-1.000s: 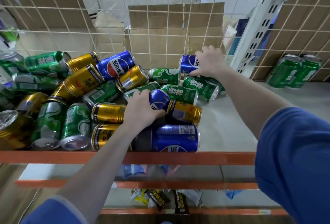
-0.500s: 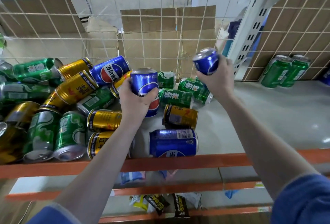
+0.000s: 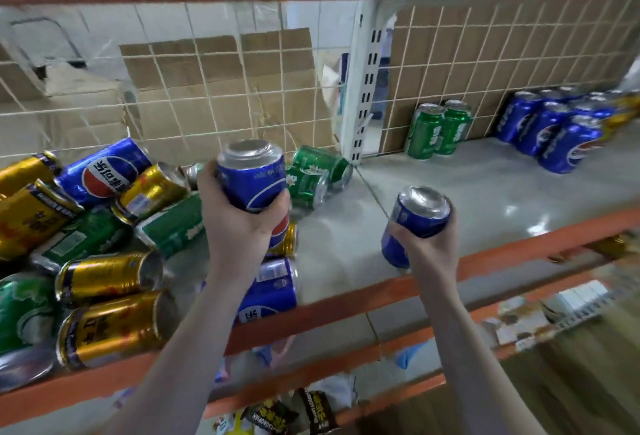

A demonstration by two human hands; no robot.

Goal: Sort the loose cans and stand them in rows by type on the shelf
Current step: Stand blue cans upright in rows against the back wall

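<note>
Behind the shelf (image 3: 485,192) runs wire mesh (image 3: 207,88). Left hand (image 3: 242,226) and right hand (image 3: 426,244) each hold a blue can (image 3: 252,178) (image 3: 419,216), fingers curled round them, above the shelf; loose cans (image 3: 104,226) lie left, blue rows (image 3: 554,133) stand right.

Blue can (image 3: 254,180) in each grip

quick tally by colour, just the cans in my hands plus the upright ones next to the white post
blue: 2, one blue can in the left hand, a second blue can in the right hand
green: 2, both green cans upright, side by side, right of the white post
total: 4
</note>
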